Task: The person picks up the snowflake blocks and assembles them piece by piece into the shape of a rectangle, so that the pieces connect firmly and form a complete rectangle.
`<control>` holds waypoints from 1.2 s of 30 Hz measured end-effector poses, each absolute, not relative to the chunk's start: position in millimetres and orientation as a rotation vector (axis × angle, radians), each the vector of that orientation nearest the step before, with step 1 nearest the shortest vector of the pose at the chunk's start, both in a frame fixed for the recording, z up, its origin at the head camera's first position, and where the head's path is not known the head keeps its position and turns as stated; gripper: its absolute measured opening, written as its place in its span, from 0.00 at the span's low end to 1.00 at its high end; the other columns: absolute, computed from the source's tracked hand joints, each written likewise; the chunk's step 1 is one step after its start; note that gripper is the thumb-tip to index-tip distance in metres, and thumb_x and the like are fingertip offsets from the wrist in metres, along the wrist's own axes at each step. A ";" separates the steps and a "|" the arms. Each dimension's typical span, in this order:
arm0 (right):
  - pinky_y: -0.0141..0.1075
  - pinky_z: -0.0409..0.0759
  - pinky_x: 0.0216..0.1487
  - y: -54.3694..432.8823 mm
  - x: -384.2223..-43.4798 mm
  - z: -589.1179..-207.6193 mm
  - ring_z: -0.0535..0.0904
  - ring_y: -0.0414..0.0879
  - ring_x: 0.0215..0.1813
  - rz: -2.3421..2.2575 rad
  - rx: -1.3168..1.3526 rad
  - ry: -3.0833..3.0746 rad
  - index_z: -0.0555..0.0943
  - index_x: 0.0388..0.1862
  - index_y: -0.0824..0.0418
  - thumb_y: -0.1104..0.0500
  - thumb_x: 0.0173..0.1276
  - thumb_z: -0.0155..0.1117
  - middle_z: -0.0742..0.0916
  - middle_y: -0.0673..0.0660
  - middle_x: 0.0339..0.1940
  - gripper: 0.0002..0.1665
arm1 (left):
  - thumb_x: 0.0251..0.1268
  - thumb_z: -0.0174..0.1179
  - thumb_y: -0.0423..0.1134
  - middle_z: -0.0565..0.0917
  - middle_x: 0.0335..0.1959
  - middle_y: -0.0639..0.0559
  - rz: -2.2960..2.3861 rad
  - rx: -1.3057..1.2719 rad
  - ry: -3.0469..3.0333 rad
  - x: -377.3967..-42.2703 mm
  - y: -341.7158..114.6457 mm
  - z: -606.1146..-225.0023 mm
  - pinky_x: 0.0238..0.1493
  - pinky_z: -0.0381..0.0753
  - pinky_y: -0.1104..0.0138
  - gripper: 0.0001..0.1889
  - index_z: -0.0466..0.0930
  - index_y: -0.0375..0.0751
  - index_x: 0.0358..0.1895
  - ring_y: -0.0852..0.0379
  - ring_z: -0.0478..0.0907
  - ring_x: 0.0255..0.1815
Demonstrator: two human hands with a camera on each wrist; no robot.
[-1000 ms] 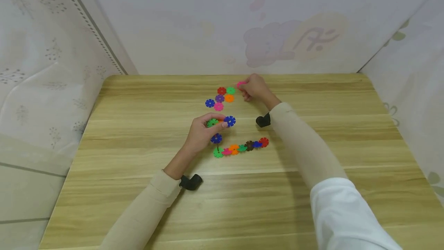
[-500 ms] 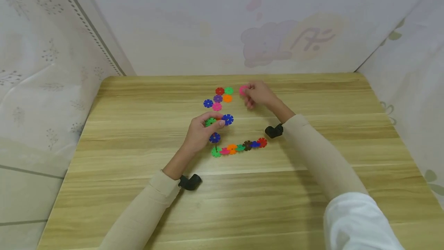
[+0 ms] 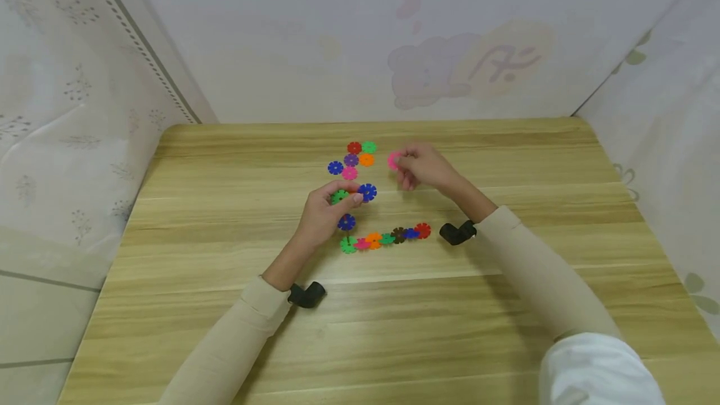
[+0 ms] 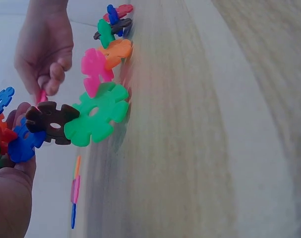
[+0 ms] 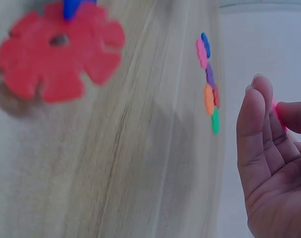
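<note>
- Since the earlier frame, the right hand [image 3: 422, 164] had brought the pink disc [image 3: 394, 160] back from the far edge of the table [image 3: 450, 342] towards the person, while the left hand [image 3: 326, 211] had stayed almost where it was.
- The right thumb and fingers pinched the pink disc, which stood to the right of the loose orange disc [image 3: 367, 160] and touched no other piece.
- The left thumb and fingers held one end of the chain of discs [image 3: 374, 240], with a green disc [image 3: 340, 197] inside the grip and the end blue disc [image 3: 367, 192] poking out past the fingertips.
- From that grip the chain ran down through the lower blue disc [image 3: 346, 222], the brown disc [image 4: 52, 123] and the corner green disc [image 4: 96, 114], then turned right along the table to the red disc [image 3: 423, 230].
- Six loose pieces lay in a group beyond the left hand, the loose orange disc among them.
- The step in hand looked to be bringing one more piece to the chain, with the end blue disc its likeliest neighbour.
- The next move seemed to call for steadying the end blue disc, turning the pink disc crosswise to it and pushing slot into slot.
- The left fingers hid some joints, so whether every piece under them was fully seated could not be told.
</note>
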State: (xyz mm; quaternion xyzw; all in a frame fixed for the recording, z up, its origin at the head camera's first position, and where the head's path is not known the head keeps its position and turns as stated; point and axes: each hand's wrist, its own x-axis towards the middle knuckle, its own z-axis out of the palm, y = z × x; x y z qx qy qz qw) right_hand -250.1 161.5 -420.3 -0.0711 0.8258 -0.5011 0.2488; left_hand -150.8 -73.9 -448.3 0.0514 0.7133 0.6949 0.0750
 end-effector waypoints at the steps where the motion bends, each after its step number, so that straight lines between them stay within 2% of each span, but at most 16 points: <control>1: 0.46 0.84 0.33 161.2 -247.5 -418.6 0.81 0.56 0.26 -1.369 -0.201 2.244 0.76 0.47 0.70 0.55 0.77 0.52 0.84 0.65 0.29 0.17 | 0.67 0.63 0.40 0.86 0.42 0.39 2.089 0.157 2.137 -151.0 -74.0 -448.4 0.54 0.79 0.48 0.13 0.81 0.36 0.47 0.40 0.83 0.49; 4: 0.48 0.84 0.34 160.5 -239.0 -413.0 0.81 0.56 0.26 -1.376 -0.205 2.226 0.76 0.47 0.70 0.54 0.77 0.52 0.83 0.66 0.30 0.17 | 0.67 0.63 0.40 0.86 0.41 0.39 2.094 0.164 2.139 -151.4 -74.4 -448.9 0.54 0.79 0.48 0.12 0.81 0.36 0.47 0.40 0.83 0.48; 11: 0.48 0.84 0.34 159.8 -220.7 -404.6 0.79 0.50 0.22 -1.351 -0.195 2.193 0.77 0.49 0.68 0.54 0.76 0.52 0.84 0.61 0.27 0.17 | 0.67 0.63 0.41 0.86 0.41 0.41 2.084 0.165 2.137 -151.1 -74.4 -447.8 0.54 0.80 0.50 0.12 0.81 0.37 0.47 0.40 0.83 0.49; 17: 0.41 0.84 0.28 156.2 -208.5 -398.7 0.79 0.48 0.20 -1.392 -0.226 2.112 0.77 0.48 0.70 0.55 0.76 0.52 0.83 0.61 0.25 0.18 | 0.66 0.63 0.42 0.87 0.41 0.42 2.060 0.148 2.158 -151.2 -74.3 -446.4 0.53 0.80 0.50 0.13 0.82 0.38 0.47 0.40 0.83 0.48; 22: 0.38 0.82 0.25 151.9 -200.9 -395.1 0.77 0.45 0.18 -1.446 -0.234 2.040 0.76 0.47 0.74 0.56 0.76 0.53 0.82 0.57 0.22 0.19 | 0.66 0.64 0.45 0.86 0.40 0.45 2.016 0.150 2.215 -151.2 -73.1 -445.8 0.46 0.82 0.61 0.13 0.82 0.41 0.47 0.42 0.82 0.45; 26: 0.36 0.81 0.23 150.0 -198.3 -397.5 0.75 0.45 0.17 -1.493 -0.226 1.976 0.75 0.46 0.75 0.57 0.76 0.53 0.81 0.56 0.20 0.19 | 0.66 0.64 0.45 0.86 0.41 0.48 1.993 0.155 2.247 -150.9 -72.5 -445.1 0.38 0.78 0.71 0.13 0.82 0.42 0.48 0.47 0.78 0.39; 30: 0.33 0.79 0.21 148.6 -196.6 -400.9 0.74 0.44 0.16 -1.554 -0.203 1.893 0.74 0.48 0.77 0.58 0.76 0.52 0.81 0.56 0.19 0.19 | 0.66 0.63 0.44 0.85 0.42 0.47 1.991 0.172 2.256 -150.5 -72.4 -444.2 0.35 0.75 0.73 0.13 0.82 0.41 0.48 0.46 0.75 0.36; 33: 0.32 0.78 0.20 147.6 -195.7 -402.3 0.74 0.44 0.15 -1.593 -0.174 1.847 0.73 0.49 0.77 0.58 0.76 0.52 0.81 0.55 0.18 0.20 | 0.66 0.63 0.44 0.84 0.45 0.47 1.986 0.199 2.264 -150.3 -72.4 -443.4 0.35 0.76 0.73 0.13 0.82 0.41 0.48 0.42 0.75 0.36; 36: 0.32 0.78 0.20 146.3 -194.7 -402.8 0.75 0.43 0.15 -1.615 -0.152 1.822 0.73 0.48 0.77 0.58 0.76 0.52 0.80 0.55 0.17 0.19 | 0.67 0.63 0.44 0.83 0.48 0.47 1.982 0.229 2.273 -150.4 -72.5 -442.9 0.38 0.78 0.73 0.13 0.81 0.41 0.49 0.43 0.77 0.38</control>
